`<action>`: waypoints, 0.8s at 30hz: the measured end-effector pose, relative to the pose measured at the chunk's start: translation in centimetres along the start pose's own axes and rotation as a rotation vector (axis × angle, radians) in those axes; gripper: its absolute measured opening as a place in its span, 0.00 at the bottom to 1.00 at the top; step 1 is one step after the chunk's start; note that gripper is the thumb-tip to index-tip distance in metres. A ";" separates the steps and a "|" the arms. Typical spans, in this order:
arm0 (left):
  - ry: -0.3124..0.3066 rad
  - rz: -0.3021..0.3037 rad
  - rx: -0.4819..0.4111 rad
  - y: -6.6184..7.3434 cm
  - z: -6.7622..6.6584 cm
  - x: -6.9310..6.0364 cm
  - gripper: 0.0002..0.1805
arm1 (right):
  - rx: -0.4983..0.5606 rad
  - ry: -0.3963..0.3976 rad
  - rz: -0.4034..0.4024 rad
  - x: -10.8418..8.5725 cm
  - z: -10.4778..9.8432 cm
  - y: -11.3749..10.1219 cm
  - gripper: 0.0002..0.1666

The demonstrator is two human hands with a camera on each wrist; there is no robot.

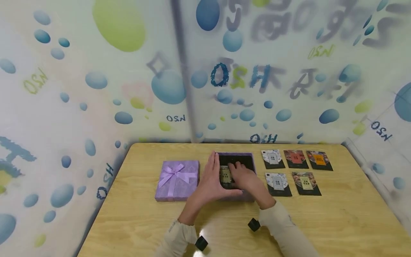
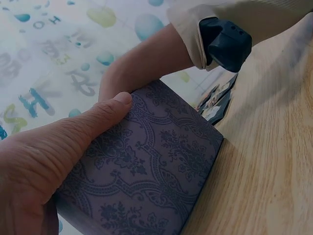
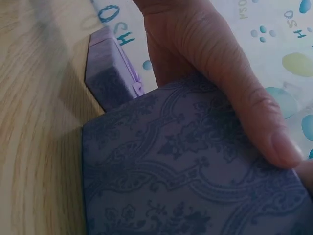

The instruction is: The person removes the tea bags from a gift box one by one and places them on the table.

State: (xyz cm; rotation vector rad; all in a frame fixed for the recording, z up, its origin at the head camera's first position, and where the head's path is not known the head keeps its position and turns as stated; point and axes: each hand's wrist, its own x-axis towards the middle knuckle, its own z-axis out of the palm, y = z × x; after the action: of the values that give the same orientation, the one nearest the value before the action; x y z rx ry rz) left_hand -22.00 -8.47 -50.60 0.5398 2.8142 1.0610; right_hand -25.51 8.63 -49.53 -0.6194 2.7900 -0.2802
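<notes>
A purple patterned box (image 1: pixel 253 160) with a black inside stands without its lid at mid-table. My left hand (image 1: pixel 210 182) lies along the box's left wall with straight fingers, its thumb (image 2: pixel 105 120) against the near wall. Into the box reaches my right hand (image 1: pixel 245 176), fingers bent down beside a small packet (image 1: pixel 226 175) with a pale label. Whether the right fingers pinch that packet or only touch it, I cannot tell; the thumb is hidden in the head view. In both wrist views the box's near wall blocks the inside.
Left of the box lies its purple lid (image 1: pixel 178 182) with a ribbon bow. On the right several flat packets lie in two rows, among them a red one (image 1: pixel 295 159), an orange one (image 1: pixel 319 160) and a green-labelled one (image 1: pixel 306 183). A patterned wall (image 1: pixel 224 117) borders the wooden table's far edge.
</notes>
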 end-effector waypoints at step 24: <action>0.009 0.000 -0.034 0.1 0.3 -0.1 0.81 | 0.198 0.096 -0.015 0.7 0.1 0.8 0.34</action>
State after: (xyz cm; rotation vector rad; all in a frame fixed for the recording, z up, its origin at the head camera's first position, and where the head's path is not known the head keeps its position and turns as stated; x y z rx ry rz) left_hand -21.81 -8.30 -50.74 0.5336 2.7989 1.1118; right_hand -26.36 9.01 -49.95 -0.5929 2.8016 -0.5950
